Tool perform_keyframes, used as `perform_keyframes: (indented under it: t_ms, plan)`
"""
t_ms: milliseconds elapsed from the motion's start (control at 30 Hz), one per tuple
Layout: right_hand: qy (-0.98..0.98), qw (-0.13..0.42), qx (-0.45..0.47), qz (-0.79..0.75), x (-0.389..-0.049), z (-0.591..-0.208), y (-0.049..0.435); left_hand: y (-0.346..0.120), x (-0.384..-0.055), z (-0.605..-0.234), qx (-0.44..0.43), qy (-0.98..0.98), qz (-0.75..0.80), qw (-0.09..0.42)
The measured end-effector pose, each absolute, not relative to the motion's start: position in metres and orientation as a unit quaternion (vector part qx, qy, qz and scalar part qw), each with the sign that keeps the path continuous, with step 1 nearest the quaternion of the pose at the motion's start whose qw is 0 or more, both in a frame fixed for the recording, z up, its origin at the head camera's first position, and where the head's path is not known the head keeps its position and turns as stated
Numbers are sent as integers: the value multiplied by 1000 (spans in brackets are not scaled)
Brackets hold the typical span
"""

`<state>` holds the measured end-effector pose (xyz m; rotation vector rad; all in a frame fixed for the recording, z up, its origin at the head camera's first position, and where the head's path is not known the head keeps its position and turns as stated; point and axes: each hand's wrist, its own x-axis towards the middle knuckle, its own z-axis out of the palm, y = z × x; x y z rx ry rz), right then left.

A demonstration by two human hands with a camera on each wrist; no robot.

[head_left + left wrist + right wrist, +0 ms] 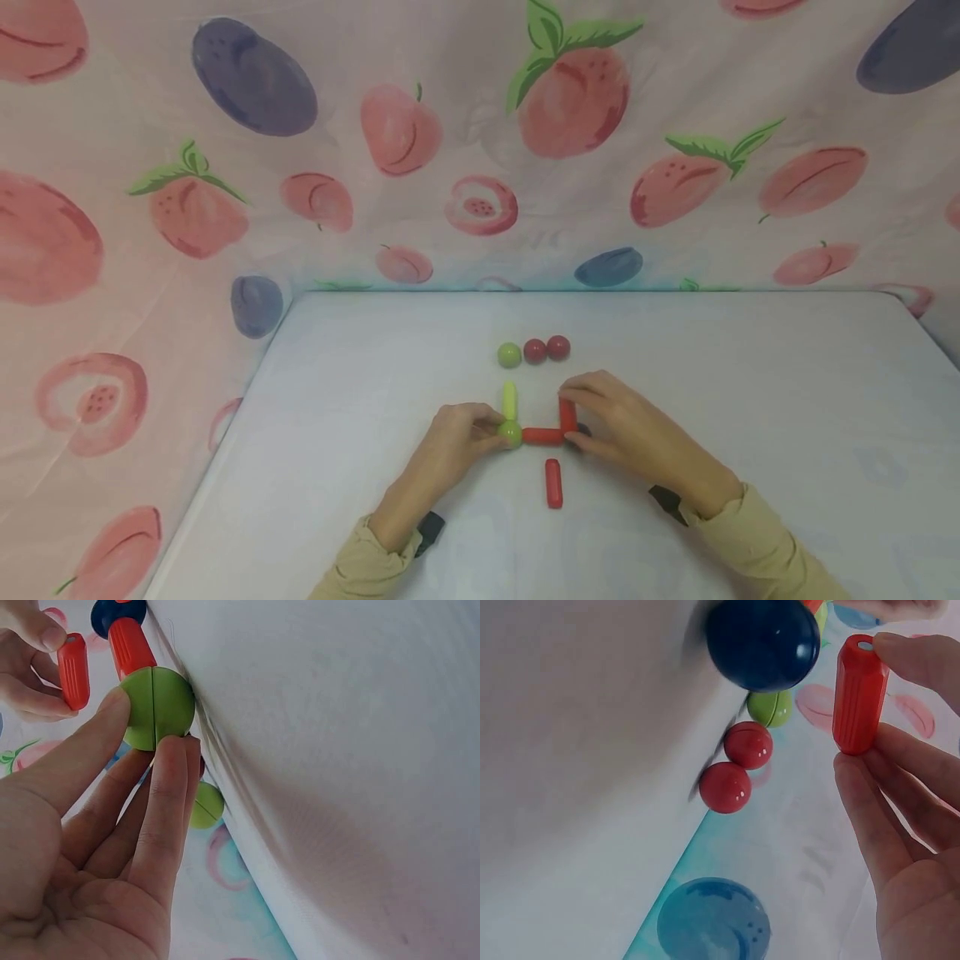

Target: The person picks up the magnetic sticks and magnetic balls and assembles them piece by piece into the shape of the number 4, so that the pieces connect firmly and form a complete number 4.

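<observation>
My left hand pinches a green ball between thumb and fingers, seen close up in the left wrist view. From that ball a yellow-green stick points away toward the back, and a red stick runs right to a dark blue ball. In the head view, my right hand mostly covers the blue ball. That hand holds a second red stick by its ends, above the blue ball and apart from it in the right wrist view. A small grey spot marks the stick's end.
Behind the hands, a loose green ball and two red balls sit in a row on the white table. Another red stick lies in front of the joined pieces. A fruit-print cloth hangs behind the table.
</observation>
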<state>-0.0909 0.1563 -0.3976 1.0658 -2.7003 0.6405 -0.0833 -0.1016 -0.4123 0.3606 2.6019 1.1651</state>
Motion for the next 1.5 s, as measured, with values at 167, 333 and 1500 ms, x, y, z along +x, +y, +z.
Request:
perform_keyframes:
  t_ms: [167, 333, 1500]
  plan:
    - [-904, 90, 356, 220, -94, -399, 159, -101, -83, -412, 121, 898, 401, 135]
    - [-903, 94, 353, 226, -97, -401, 160, -101, -84, -413, 119, 898, 403, 133]
    - [-914, 44, 326, 236, -111, -417, 171, -101, -82, -413, 122, 903, 392, 125]
